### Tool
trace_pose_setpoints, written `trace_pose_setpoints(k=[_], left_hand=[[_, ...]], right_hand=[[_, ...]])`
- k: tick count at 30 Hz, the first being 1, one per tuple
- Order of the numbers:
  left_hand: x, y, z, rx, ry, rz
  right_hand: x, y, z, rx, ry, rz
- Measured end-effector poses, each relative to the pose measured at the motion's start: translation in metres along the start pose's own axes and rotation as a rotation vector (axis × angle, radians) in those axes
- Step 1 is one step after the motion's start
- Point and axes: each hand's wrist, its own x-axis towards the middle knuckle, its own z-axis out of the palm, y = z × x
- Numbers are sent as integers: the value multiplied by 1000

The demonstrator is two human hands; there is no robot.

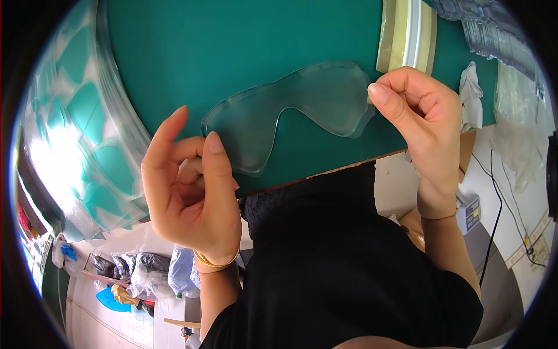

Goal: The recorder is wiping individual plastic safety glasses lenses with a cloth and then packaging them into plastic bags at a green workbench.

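Note:
A clear, thin goggle lens (308, 87) with a nose notch spans the space between my two hands, over a green tabletop (232, 35). Its left end is between the thumb and a bent finger of my left hand (195, 186), whose index finger sticks up free. At the opposite end, my right hand (421, 107) pinches the lens edge between thumb and curled index finger. A small pale bit shows under the right thumb tip; I cannot make out what it is.
Clear plastic sheets with lens-shaped cut-outs (87, 116) lie along the left. At the upper right are pale yellow strips (407, 35), a white cloth (471, 96) and stacked clear plastic pieces (494, 35). The table's near edge (325, 173) runs before my body. Plastic bags (154, 273) are lower left.

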Motion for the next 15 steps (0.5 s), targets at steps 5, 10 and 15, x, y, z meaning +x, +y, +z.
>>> trace_pose_setpoints(k=[5,10,15], left_hand=[[-1,0,3,11,34,-11],[0,1,4,10,43,-26],[0,1,6,25,49,-26]], right_hand=[[1,-1,1,-32,0,-7],[2,-2,2,-33,13,2],[2,-2,2,-51,15,-2]])
